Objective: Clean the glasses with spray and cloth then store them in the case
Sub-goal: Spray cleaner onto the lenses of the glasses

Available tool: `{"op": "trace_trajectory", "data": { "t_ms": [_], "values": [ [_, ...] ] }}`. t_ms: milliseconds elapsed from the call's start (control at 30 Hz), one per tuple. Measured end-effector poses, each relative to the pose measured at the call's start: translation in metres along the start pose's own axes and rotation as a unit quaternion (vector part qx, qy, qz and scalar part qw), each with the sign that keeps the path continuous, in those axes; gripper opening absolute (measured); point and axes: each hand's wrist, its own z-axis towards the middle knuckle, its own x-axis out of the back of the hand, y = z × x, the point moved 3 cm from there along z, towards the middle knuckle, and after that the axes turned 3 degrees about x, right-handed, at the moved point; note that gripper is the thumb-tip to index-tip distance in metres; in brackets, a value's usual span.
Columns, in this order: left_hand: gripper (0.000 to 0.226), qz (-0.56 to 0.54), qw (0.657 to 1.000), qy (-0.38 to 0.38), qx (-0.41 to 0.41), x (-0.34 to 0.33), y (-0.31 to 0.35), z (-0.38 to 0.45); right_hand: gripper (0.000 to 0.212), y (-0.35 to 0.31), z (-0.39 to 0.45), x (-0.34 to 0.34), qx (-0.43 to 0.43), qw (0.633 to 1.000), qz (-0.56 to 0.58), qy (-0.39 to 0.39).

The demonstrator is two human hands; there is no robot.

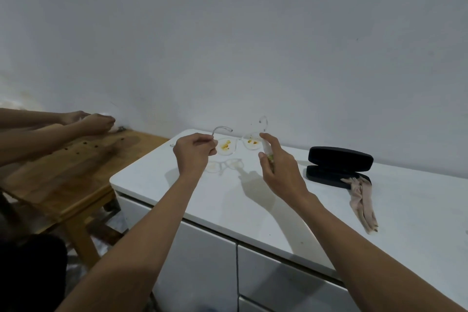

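A white cabinet top (253,210) runs along a plain grey wall (228,33), with a wooden table (76,164) beside its left end, where another person's hands (93,121) work. Above the cabinet top, the left hand (193,151) pinches one arm of the clear glasses (235,144), whose lenses carry yellow smears. The right hand (276,164) curls around a small spray bottle (267,151) just right of the glasses, forefinger on top. Well right of the glasses, an open black case (339,167) sits with a beige cloth (362,200) draped from it.

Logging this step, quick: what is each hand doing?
Left hand: pinches the glasses by a temple.
Right hand: grips the spray bottle.
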Motion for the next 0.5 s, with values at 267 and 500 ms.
{"op": "trace_trajectory", "data": {
  "t_ms": [267, 500],
  "values": [
    [0.011, 0.016, 1.000, 0.001, -0.003, 0.0022, 0.0072, 0.0023, 0.045, -0.0082, 0.0061, -0.0040, 0.007, 1.000, 0.005, 0.010],
    [0.010, 0.019, 1.000, 0.001, 0.000, 0.0018, 0.0087, 0.0013, 0.038, -0.0096, 0.0092, -0.0055, 0.015, 0.999, -0.001, 0.051]
  ]
}}
